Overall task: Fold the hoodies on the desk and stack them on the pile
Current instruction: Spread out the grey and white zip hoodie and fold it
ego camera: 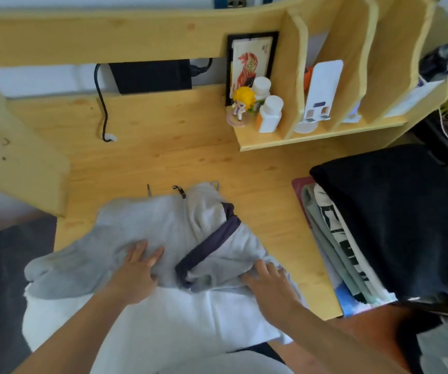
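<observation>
Grey hoodie (pixel 163 225) spread across the near edge of the wooden desk (pixel 163 147), hood with dark trim (pixel 212 238) flopped over its middle. Left hand (pixel 136 271) flat on the cloth, fingers straight, gripping nothing. Right hand (pixel 268 284) pressed on the right side, fingers extended. Pile (pixel 379 225) of folded clothes, black on top, just right. Figurine (pixel 241 103), two white bottles (pixel 270 114), framed tiger print (pixel 249 66) on shelf behind. Black cable (pixel 102 103) dangles at back.
</observation>
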{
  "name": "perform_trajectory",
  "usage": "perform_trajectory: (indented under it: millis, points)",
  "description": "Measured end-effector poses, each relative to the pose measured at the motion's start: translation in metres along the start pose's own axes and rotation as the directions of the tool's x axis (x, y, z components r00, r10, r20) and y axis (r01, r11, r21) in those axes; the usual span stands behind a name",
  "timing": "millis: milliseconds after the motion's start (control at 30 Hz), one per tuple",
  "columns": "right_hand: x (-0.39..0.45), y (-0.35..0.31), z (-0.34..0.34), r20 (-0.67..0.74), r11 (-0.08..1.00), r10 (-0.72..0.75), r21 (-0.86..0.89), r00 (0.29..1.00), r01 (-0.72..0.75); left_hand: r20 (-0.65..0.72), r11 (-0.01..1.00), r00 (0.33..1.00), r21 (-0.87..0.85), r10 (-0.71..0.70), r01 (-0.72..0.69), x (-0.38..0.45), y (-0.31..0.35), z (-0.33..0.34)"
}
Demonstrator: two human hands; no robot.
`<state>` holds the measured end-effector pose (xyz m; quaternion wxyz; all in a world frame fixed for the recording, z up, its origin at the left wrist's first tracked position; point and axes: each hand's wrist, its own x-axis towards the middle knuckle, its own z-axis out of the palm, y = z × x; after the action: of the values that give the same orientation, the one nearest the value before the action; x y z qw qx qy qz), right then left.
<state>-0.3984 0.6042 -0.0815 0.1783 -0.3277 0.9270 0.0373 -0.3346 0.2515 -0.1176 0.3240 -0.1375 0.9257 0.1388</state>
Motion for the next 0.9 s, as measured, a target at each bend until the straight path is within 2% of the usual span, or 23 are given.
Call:
perform_trajectory:
  millis: [67,133,167,200,233,267,300,367,433,467,500,533,600,633,667,700,733,800,833,900]
  points:
    - [-0.005,0.006,0.003,-0.041,0.965,0.099,0.247,0.994,-0.086,0.01,1.0,1.0,-0.007,-0.001,0.001,-0.001,0.003,-0.002]
    - [-0.001,0.013,-0.003,-0.066,0.811,0.334,0.529,0.94,-0.251,0.019,0.999,1.0,-0.041,-0.003,0.004,-0.002,0.003,-0.004]
    - [0.003,0.015,-0.01,-0.139,0.774,0.39,0.585,0.91,-0.242,0.019,0.999,1.0,-0.05,0.001,0.0,-0.002,0.003,-0.006]
    - [0.007,0.014,-0.015,-0.264,0.806,0.367,0.569,0.892,-0.163,0.022,0.999,1.0,-0.049,0.004,-0.002,-0.003,0.004,-0.008]
    - [0.009,0.008,-0.018,-0.388,0.85,0.278,0.525,0.879,-0.038,0.027,0.999,1.0,-0.05,0.006,-0.004,-0.004,0.005,-0.01]
    - [0.01,-0.002,-0.022,-0.456,0.878,0.139,0.467,0.879,0.103,0.037,0.998,0.999,-0.061,0.001,0.002,-0.006,0.007,-0.012]
    - [0.009,-0.016,-0.024,-0.468,0.895,-0.006,0.392,0.884,0.214,0.049,0.997,0.999,-0.074,-0.007,0.011,-0.007,0.008,-0.014]
    - [0.005,-0.051,-0.015,-0.323,0.93,-0.191,0.242,0.927,0.276,0.071,0.996,0.997,-0.084,-0.02,0.026,-0.01,0.01,-0.016]
    - [0.001,-0.082,0.003,-0.052,0.978,-0.164,0.124,0.985,0.169,0.086,0.996,0.996,-0.087,-0.014,0.021,-0.01,0.01,-0.018]
    - [0.003,-0.092,0.015,0.026,0.992,-0.105,0.077,0.994,0.103,0.091,0.995,0.996,-0.095,-0.013,0.021,-0.01,0.01,-0.019]
    - [0.006,-0.099,0.021,0.059,0.996,-0.043,0.077,0.997,0.038,0.095,0.994,0.995,-0.103,-0.019,0.029,-0.01,0.011,-0.021]
    - [0.013,-0.102,0.022,0.023,0.99,0.018,0.138,1.0,-0.021,0.099,0.994,0.995,-0.108,-0.025,0.036,-0.011,0.012,-0.023]
    - [0.02,-0.095,-0.004,-0.086,0.916,0.15,0.388,0.985,-0.106,0.114,0.996,0.993,-0.085,-0.026,0.036,-0.013,0.016,-0.026]
    - [0.018,-0.083,-0.028,-0.109,0.846,0.229,0.514,0.967,-0.143,0.115,0.997,0.993,-0.07,-0.027,0.035,-0.015,0.018,-0.027]
    - [0.014,-0.065,-0.056,-0.125,0.748,0.343,0.636,0.931,-0.19,0.106,0.997,0.994,-0.062,-0.032,0.039,-0.015,0.019,-0.028]
    - [0.007,-0.041,-0.09,-0.147,0.637,0.482,0.736,0.864,-0.231,0.096,0.998,0.995,-0.056,-0.037,0.043,-0.016,0.02,-0.028]
    - [-0.003,-0.014,-0.127,-0.184,0.544,0.616,0.802,0.766,-0.246,0.087,0.998,0.995,-0.046,-0.041,0.045,-0.017,0.022,-0.029]
    - [-0.019,0.049,-0.181,-0.283,0.459,0.805,0.854,0.522,-0.245,0.071,0.999,0.997,-0.013,-0.043,0.044,-0.018,0.026,-0.028]
    - [-0.024,0.081,-0.199,-0.301,0.44,0.851,0.857,0.431,-0.269,0.062,0.999,0.997,-0.009,-0.05,0.051,-0.018,0.028,-0.027]
    - [-0.028,0.133,-0.216,-0.282,0.392,0.9,0.858,0.334,-0.332,0.067,0.997,0.995,0.004,-0.071,0.071,-0.017,0.031,-0.024]
